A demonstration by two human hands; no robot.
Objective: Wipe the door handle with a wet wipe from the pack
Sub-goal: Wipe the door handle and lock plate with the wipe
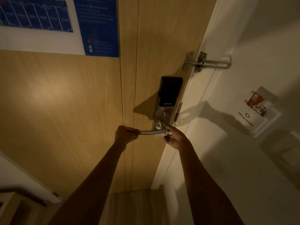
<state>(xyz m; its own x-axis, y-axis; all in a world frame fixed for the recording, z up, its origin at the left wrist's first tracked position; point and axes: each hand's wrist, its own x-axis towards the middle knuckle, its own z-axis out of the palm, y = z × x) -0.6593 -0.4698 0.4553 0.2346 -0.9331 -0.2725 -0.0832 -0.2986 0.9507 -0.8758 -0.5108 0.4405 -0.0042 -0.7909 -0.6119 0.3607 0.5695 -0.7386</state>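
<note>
The left hand (126, 133) is closed in a fist round the free end of the silver metal lever-shaped door handle (150, 132), so this end is hidden inside the fingers. The right hand (174, 138) is at the other end, near the pivot. Its thumb and curled fingers pinch a small crumpled white wet wipe (160, 135) and hold it against the underside of the handle, while the forefinger reaches up to the handle's neck. Only a little of the wipe shows, because the hand covers the rest of it. The handle stands about level and comes out from a tall lock plate (168, 93). The plate is black at the top, with the words SMART LOCK, and silver below, where a small metal thumb-turn (165, 113) sits just above the handle. All this is mounted on a light brown wooden door (65, 103), close to its right edge. Higher on that edge, a silver swing-bar door guard (209, 62) bridges from the door to the white door frame (196, 95). On the white wall (243, 38) to the right is a white key-card holder (253, 120) with an orange-brown card (255, 99) standing in it. At the top left of the door hangs a blue notice (100, 26) with small text, too blurred to read, and beside it a floor plan sheet (35, 13).
</note>
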